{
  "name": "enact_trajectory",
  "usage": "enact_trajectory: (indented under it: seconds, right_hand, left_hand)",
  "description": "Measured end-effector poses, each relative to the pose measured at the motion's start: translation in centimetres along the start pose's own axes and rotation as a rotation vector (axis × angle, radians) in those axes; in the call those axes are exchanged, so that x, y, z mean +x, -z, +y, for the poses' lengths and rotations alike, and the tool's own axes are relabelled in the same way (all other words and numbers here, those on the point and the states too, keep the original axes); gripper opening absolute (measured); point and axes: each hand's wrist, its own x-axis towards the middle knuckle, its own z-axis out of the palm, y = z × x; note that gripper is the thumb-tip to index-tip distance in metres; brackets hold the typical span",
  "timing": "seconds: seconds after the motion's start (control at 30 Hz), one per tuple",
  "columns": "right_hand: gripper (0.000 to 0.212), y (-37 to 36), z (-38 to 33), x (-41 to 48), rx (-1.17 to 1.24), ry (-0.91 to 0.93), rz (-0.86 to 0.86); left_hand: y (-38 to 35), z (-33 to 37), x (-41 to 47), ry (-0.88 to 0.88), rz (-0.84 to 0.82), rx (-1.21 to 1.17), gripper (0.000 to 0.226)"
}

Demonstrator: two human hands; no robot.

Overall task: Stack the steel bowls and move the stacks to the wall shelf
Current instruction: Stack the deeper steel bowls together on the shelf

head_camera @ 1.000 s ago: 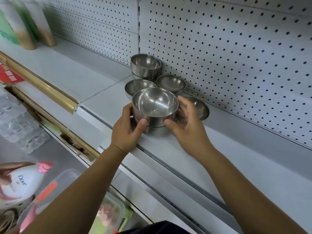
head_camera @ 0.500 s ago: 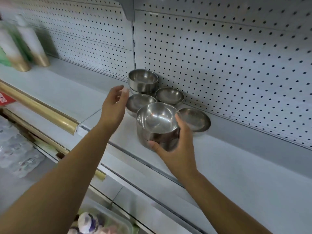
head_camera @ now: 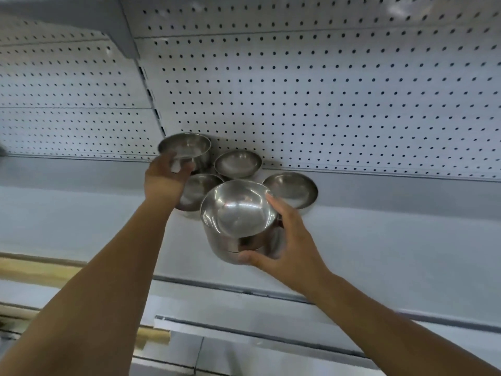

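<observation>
Here my right hand [head_camera: 282,240] clasps the near stack of steel bowls [head_camera: 235,213] on the white shelf [head_camera: 379,253], thumb low on its side, while my left hand [head_camera: 165,177] closes round the back stack [head_camera: 185,149] by the pegboard wall [head_camera: 325,90]; three single bowls [head_camera: 238,162] sit between

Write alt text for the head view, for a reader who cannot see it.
A person's right hand grips a stack of round steel bowls on a grey shelf, while the left hand holds the tall steel bowl stack by the white pegboard wall. Three single shallow steel bowls sit between them.
</observation>
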Motion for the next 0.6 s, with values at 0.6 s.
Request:
enact_trajectory:
  seconds: [0.6]
  right_hand:
    - [0.1, 0.0, -0.5, 0.0, -0.017, 0.004, -0.015]
  left_hand:
    - [2.1, 2.3, -3.0, -0.119, 0.132, -0.245, 0.021]
